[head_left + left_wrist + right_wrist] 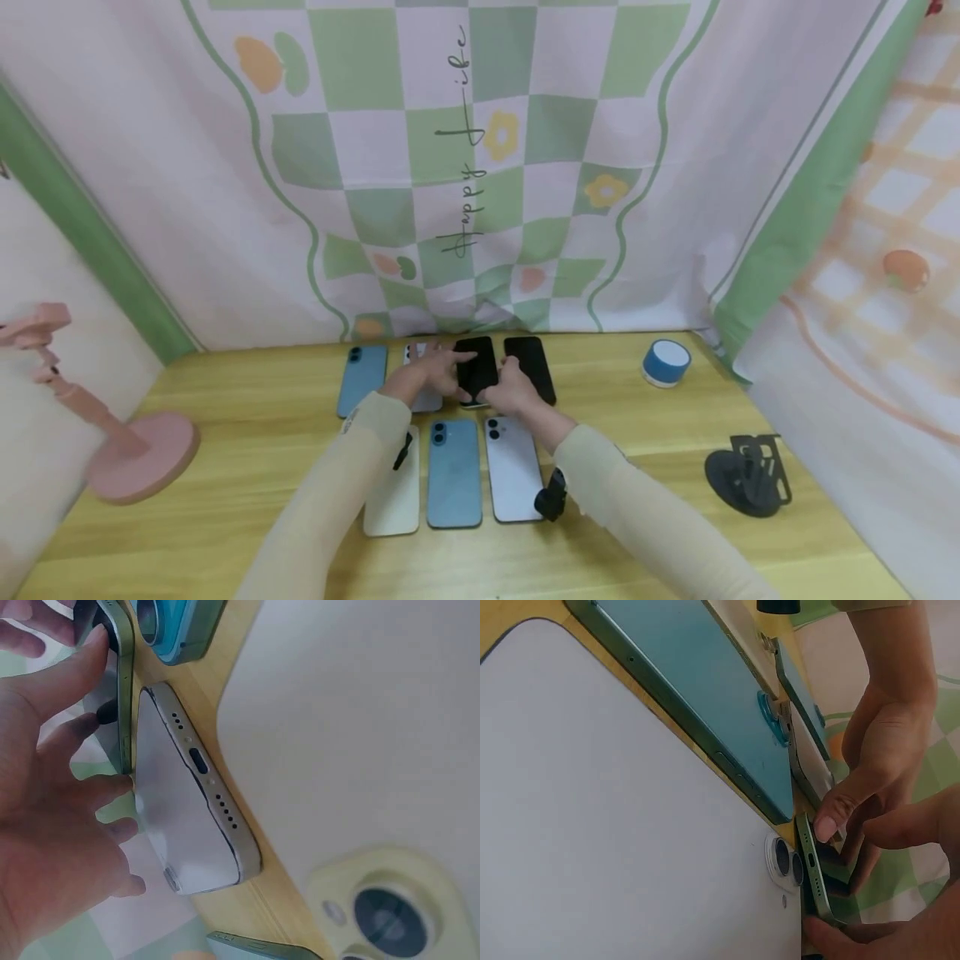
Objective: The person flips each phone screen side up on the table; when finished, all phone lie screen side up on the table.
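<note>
A green-edged phone (477,367) with a black screen facing up lies in the back row, between both hands. My left hand (441,372) reaches across its left side with fingers spread; in the left wrist view the thumb (94,656) touches the screen side near the edge. My right hand (514,388) holds the phone's right side, one finger at its near corner in the right wrist view. A white phone (187,802) lies partly under my left hand. To the right lies another phone (532,367), black screen up, partly behind my right hand.
A blue phone (363,382) ends the back row. In front lie a cream phone (393,500), a blue phone (454,475) and a pale lilac phone (514,471), backs up. A pink stand (142,458) is left; a blue-and-white round container (666,364) and black stand (746,475) are right.
</note>
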`<state>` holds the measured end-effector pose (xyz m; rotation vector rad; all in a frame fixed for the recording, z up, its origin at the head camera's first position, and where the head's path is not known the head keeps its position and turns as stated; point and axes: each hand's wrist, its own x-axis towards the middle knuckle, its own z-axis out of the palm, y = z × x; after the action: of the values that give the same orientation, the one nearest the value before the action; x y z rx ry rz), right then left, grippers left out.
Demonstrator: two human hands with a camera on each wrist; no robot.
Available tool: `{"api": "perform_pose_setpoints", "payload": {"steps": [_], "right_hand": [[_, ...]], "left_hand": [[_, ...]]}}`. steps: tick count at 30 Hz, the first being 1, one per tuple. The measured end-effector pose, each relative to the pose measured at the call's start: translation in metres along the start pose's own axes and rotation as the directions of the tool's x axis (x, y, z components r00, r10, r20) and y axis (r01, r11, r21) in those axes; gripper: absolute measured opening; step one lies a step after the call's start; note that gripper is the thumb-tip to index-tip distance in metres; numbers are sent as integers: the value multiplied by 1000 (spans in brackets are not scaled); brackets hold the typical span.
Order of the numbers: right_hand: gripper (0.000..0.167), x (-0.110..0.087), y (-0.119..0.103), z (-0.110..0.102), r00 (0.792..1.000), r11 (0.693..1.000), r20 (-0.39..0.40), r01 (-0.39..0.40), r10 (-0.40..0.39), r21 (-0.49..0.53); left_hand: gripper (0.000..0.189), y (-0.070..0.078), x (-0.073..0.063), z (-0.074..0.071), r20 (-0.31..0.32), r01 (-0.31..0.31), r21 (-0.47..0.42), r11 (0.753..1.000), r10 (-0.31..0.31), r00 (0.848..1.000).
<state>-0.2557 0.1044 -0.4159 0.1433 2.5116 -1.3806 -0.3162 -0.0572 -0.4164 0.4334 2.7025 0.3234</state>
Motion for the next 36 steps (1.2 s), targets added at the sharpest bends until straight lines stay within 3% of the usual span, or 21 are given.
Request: {"api": "perform_pose_setpoints", "payload": {"steps": [12, 18, 22, 28, 36], "right_hand": [[81, 3, 3, 2, 1000, 999, 1, -5, 5, -34], [73, 2, -4, 5, 990, 976, -50, 118, -130, -183], [67, 2, -10, 10, 971, 946, -19, 226, -237, -233], [61, 4, -15, 25, 924, 877, 76, 381, -376, -293], [47, 9, -20, 53, 833, 709, 241, 551, -498, -440]], "left_hand": [[78, 0, 2, 2, 11, 1, -10, 1000, -1, 1000], [74, -5, 3, 0, -9, -14, -39, 999, 14, 1000], [68, -15, 3, -5, -35, -35, -35, 999, 34, 999], [66, -39, -3, -12, -60, -10, 8, 1000, 11, 998], [66, -68, -13, -13, -73, 30, -15, 999, -32, 997]]}}
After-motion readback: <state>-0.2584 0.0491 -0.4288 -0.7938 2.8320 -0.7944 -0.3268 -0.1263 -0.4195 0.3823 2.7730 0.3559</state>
